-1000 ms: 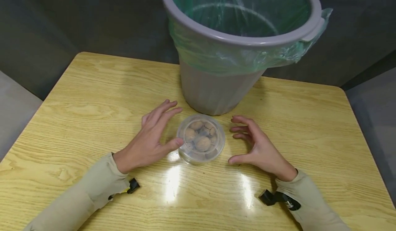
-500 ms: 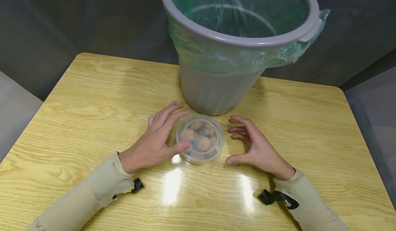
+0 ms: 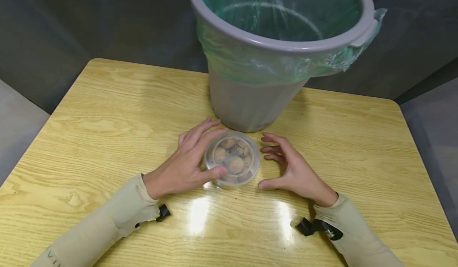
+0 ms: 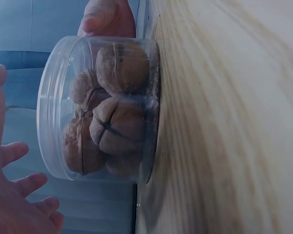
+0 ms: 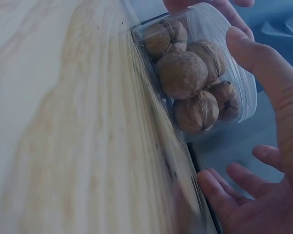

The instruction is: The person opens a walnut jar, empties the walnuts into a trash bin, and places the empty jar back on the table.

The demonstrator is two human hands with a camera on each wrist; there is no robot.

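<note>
A round clear plastic jar (image 3: 234, 159) with a translucent lid (image 4: 56, 107) stands upright on the table. Through its wall several brown walnuts (image 5: 182, 74) show, some with cracked shells. My left hand (image 3: 187, 163) is at the jar's left side, thumb and forefinger overlapping the lid's edge in the head view, fingers loosely spread. On the other side my right hand (image 3: 295, 167) faces the jar with its fingers bent in a wide C, a small gap between fingertips and jar. Both hands hold nothing.
Right behind the jar rises a tall grey trash bin (image 3: 250, 100), lined with a green plastic bag (image 3: 257, 68) folded over its rim. The wood-grain table (image 3: 118, 112) ends at a dark partition (image 3: 143, 20) at the back.
My left hand has moved right, to the jar's edge. My right hand has shifted slightly left toward the jar. The jar and bin stay in place.
</note>
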